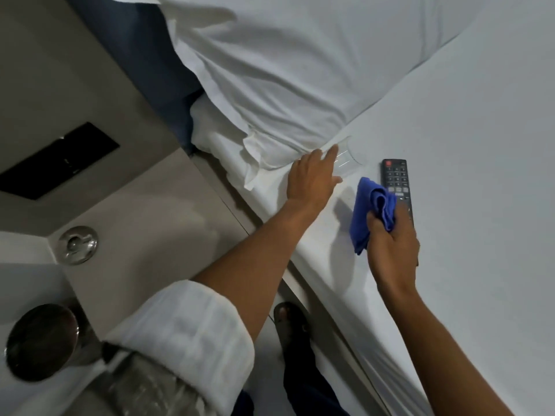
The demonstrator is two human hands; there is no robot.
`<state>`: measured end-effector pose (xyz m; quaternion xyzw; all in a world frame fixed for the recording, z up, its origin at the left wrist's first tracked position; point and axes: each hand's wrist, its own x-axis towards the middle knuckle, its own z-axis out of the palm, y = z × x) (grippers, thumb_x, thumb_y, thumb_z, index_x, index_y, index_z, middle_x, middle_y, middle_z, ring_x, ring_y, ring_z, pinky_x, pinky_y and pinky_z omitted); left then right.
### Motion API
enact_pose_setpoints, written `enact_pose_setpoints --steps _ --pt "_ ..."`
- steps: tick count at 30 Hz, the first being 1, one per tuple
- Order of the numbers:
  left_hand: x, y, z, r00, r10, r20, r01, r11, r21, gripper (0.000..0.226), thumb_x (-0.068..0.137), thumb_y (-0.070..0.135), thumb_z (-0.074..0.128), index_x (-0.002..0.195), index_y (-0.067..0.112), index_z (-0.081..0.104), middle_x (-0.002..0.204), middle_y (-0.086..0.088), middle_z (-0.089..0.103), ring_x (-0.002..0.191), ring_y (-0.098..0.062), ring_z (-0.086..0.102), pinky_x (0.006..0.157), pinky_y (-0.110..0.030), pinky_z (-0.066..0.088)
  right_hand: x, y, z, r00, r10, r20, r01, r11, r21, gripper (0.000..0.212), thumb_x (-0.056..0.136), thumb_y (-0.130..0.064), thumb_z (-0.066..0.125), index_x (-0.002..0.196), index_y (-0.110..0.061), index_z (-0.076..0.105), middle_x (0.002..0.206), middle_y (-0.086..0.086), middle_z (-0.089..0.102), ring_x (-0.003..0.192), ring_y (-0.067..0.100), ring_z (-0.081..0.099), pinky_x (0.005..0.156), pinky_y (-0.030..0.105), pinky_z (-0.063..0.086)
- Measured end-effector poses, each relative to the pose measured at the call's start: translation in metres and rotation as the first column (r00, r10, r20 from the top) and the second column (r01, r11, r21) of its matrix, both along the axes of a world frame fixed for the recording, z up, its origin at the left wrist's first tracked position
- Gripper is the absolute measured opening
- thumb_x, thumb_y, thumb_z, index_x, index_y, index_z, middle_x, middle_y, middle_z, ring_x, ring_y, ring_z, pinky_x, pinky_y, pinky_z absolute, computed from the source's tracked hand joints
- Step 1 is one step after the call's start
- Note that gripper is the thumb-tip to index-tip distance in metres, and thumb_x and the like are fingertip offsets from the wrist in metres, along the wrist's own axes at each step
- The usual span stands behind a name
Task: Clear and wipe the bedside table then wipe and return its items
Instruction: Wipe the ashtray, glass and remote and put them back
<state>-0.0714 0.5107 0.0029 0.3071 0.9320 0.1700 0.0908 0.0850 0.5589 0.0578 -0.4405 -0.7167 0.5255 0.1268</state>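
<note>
A clear drinking glass [345,159] lies on its side on the white bed sheet, close to the pillow. My left hand [312,178] rests on it with fingers spread around its near end. To the right, my right hand [393,241] is closed on a bunched blue cloth [372,208] and hovers over the lower part of a black remote control [395,178] lying on the sheet. The beige bedside table [144,211] is at the left, with a round metal ashtray [78,244] on it.
A white pillow [300,70] fills the top of the view above the bed [480,145]. A black switch panel [57,160] sits in the wall by the table. A dark round bin [42,340] stands at the lower left. My foot [289,322] is by the bed edge.
</note>
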Motion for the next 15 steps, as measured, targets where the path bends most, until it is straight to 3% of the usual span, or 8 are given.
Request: enact_pose_setpoints --steps 2,4,6,8,10,13,15 --pt "0.002 -0.006 0.012 0.987 0.061 0.147 -0.072 0.995 0.068 0.065 0.087 0.039 0.067 0.142 0.02 0.04 0.131 -0.009 0.058 0.12 -0.028 0.055 0.096 -0.038 0.044 -0.003 0.0 0.0 0.999 0.053 -0.008 -0.052 0.998 0.019 0.03 0.097 -0.017 0.049 0.125 -0.024 0.055 0.098 -0.011 0.06 0.086 0.005 0.059 0.07 0.015 0.046" --pt "0.01 -0.022 0.025 0.904 0.147 0.401 -0.247 0.946 0.209 0.068 0.082 0.044 0.071 0.141 0.023 0.043 0.131 -0.006 0.061 0.12 -0.023 0.057 0.098 -0.039 0.048 -0.009 -0.004 0.002 0.993 0.111 -0.048 -0.111 0.994 0.016 0.033 0.097 -0.019 0.051 0.129 -0.025 0.055 0.096 -0.018 0.061 0.078 -0.006 0.059 0.061 0.005 0.045" --pt "0.025 -0.048 0.04 0.719 0.184 0.67 -0.503 0.803 0.319 0.069 0.079 0.044 0.075 0.14 0.026 0.047 0.123 -0.004 0.067 0.112 -0.017 0.063 0.096 -0.036 0.051 -0.018 -0.018 0.005 0.978 0.187 -0.096 -0.188 0.982 -0.007 0.036 0.096 -0.019 0.054 0.131 -0.029 0.055 0.1 -0.015 0.065 0.079 -0.008 0.061 0.066 0.007 0.049" --pt "0.04 -0.085 0.051 0.499 0.134 0.856 -0.732 0.594 0.334 0.066 0.078 0.036 0.078 0.137 0.023 0.051 0.112 -0.004 0.072 0.101 -0.018 0.069 0.092 -0.036 0.055 -0.027 -0.036 0.006 0.966 0.231 -0.117 -0.236 0.971 -0.027 0.037 0.096 -0.024 0.056 0.132 -0.033 0.053 0.113 -0.008 0.068 0.096 0.002 0.064 0.084 0.022 0.054" --pt "0.055 -0.126 0.05 0.326 0.039 0.945 -0.851 0.448 0.275 0.055 0.079 0.03 0.077 0.13 0.024 0.058 0.103 -0.002 0.076 0.093 -0.019 0.072 0.087 -0.038 0.058 -0.038 -0.053 0.004 0.956 0.265 -0.124 -0.275 0.959 -0.067 0.035 0.095 -0.031 0.055 0.131 -0.034 0.054 0.12 -0.01 0.066 0.109 0.006 0.062 0.099 0.035 0.05" --pt "0.076 -0.181 0.043 0.175 -0.06 0.983 -0.918 0.35 0.185 0.039 0.086 0.032 0.068 0.123 0.024 0.06 0.109 -0.004 0.074 0.101 -0.02 0.071 0.088 -0.041 0.055 -0.056 -0.087 0.003 0.938 0.323 -0.124 -0.34 0.927 -0.161 0.03 0.093 -0.035 0.055 0.123 -0.032 0.059 0.116 -0.008 0.067 0.109 0.013 0.063 0.1 0.048 0.049" --pt "0.083 -0.207 0.042 0.104 -0.078 0.992 -0.963 0.241 0.12 0.031 0.091 0.035 0.06 0.119 0.022 0.06 0.108 -0.001 0.071 0.104 -0.016 0.066 0.089 -0.038 0.052 -0.061 -0.119 0.001 0.908 0.397 -0.131 -0.417 0.884 -0.211 0.028 0.094 -0.032 0.056 0.122 -0.031 0.061 0.114 -0.007 0.069 0.107 0.013 0.065 0.099 0.047 0.05"
